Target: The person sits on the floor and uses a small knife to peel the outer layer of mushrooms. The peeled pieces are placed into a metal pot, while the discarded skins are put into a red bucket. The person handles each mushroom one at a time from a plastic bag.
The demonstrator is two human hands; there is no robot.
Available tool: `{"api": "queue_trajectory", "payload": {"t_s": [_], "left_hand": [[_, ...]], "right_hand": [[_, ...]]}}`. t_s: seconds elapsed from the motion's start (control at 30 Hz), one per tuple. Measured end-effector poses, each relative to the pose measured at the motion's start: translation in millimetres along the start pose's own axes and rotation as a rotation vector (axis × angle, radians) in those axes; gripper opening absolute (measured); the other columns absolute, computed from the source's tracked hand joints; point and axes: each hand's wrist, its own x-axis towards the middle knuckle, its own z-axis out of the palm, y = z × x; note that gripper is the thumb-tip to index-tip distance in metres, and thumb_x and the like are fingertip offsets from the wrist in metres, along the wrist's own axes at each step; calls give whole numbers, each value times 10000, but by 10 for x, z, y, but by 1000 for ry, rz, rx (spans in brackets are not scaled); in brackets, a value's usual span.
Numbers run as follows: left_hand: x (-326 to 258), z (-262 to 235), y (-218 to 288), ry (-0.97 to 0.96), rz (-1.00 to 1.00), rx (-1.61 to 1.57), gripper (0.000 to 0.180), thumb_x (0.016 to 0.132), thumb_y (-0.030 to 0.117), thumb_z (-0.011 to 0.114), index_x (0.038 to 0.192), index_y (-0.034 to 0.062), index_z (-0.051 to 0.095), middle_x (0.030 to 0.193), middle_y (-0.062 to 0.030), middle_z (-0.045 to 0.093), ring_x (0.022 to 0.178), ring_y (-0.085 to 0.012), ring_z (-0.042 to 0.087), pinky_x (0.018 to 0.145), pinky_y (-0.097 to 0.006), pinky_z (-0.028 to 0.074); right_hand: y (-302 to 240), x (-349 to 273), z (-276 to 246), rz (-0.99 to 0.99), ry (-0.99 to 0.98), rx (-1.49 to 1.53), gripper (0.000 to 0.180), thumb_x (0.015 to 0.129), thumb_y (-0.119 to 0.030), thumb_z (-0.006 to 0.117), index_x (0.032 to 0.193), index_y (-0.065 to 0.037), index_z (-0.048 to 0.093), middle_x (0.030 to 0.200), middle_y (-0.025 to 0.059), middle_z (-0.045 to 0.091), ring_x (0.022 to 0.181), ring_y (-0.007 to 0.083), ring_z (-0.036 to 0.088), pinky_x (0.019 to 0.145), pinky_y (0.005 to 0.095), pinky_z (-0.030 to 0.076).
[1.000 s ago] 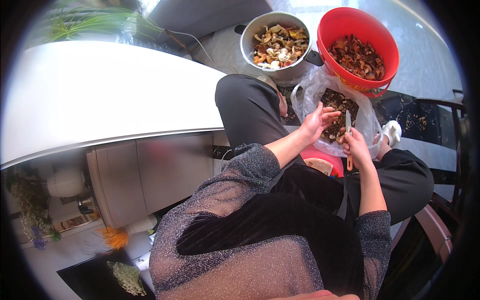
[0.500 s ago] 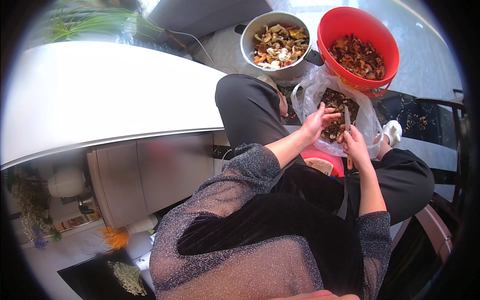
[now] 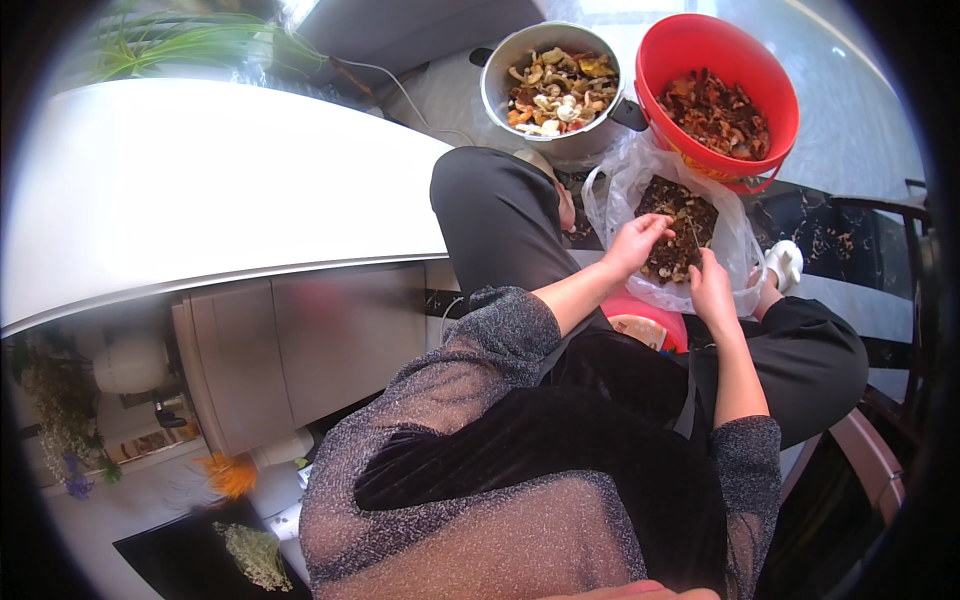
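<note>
Left hand [image 3: 638, 240] pinches something small, too tiny to make out, over the clear plastic bag [image 3: 620, 195] of dark scraps. Right hand [image 3: 712, 290] grips a thin knife [image 3: 694, 236], blade up, just beside it.

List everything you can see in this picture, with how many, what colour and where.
metal pot: one, silver, on the floor at top centre, filled with pale and orange cut mushroom pieces
bucket: one, red, right of the pot, holding dark brown pieces
plastic bag: one, clear, below the bucket, open, with dark scraps inside
small knife: one, thin blade, over the bag at the right hand
red stool: one, partly hidden under the legs
table top: one, white, left half of the view
green plant: one, top left
white sock: one, right of the bag
left hand: at the bag, fingers in the scraps
right hand: at the bag, seems to grip the knife
</note>
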Motion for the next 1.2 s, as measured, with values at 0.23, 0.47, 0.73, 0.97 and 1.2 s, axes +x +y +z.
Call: {"api": "queue_trajectory", "payload": {"t_s": [0.23,0.47,0.73,0.97,1.2], "left_hand": [[-198,88,140,-61,616,1098,445,838,138,632,1283,149,635,842,-107,619,840,-325,571,810,-434,444],[-155,-1,22,-16,356,1159,573,835,153,654,1393,120,528,911,-117,652,903,-333,602,880,-421,454],[53,-46,-110,-173,-379,-78,456,965,84,520,1420,95,488,939,-7,650,907,-121,612,894,-295,465],[40,-42,-78,-106,-467,-389,368,967,87,526,1334,75,523,1055,-56,659,977,-188,632,932,-339,481],[67,-69,-64,-77,-246,-219,310,945,77,550,1249,81,615,1094,-42,644,1051,-187,612,932,-326,471]], "right_hand": [[-78,-49,-56,-109,59,-274,404,884,-43,560,1270,56,498,1090,276,623,998,441,619,849,500,507],[19,-20,-69,-98,103,-315,378,887,-27,536,1258,45,507,1023,261,647,926,443,634,803,506,519],[54,63,-87,111,-248,368,289,983,-101,487,1243,21,527,866,135,695,674,208,607,621,326,496],[-178,42,-220,284,-418,693,276,1029,-153,428,1244,-17,535,821,51,662,584,62,443,520,212,417],[-95,47,-296,384,-395,703,231,1029,-151,429,1185,-20,539,786,50,649,544,56,418,471,202,384]]}}
